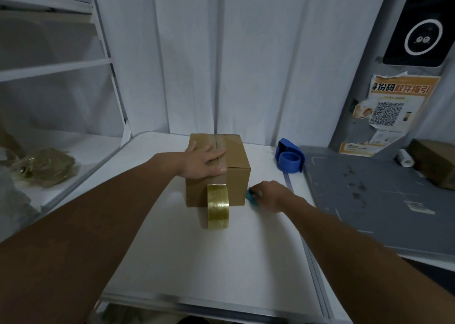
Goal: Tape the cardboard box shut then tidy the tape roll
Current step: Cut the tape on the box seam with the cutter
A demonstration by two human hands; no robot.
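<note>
Head view shows the cardboard box (237, 185) in the middle of a white table (197, 262). Its top flaps are down and meet in a line. A strip of clear tape looks to run along that line from the far edge to the near edge and down the near side. The tape roll (218, 206) stands on its edge right against the near side of the box. I think the strip is not cut from the roll yet.

The left hand (204, 161) lies flat on top of the box with its fingers straight, pressing down over the line. The right hand (270, 195) is low on the table, just right of the box's near corner. Its fingers bend over a small blue-green thing (251, 197), maybe a cutter. I cannot tell if the hand has hold of it.

So the top looks almost taped. What is left, I think, is to cut the tape, press the end down and put the roll away.

The box is shut, so what is in it cannot be seen. A blue tape holder (290, 157) sits to the far right of the box, and no roll shows on it. A shelf (49, 70) on the left has a crumpled yellowish bundle (44, 167) lying below it. A grey mat (369, 200) lies to the right.
</note>
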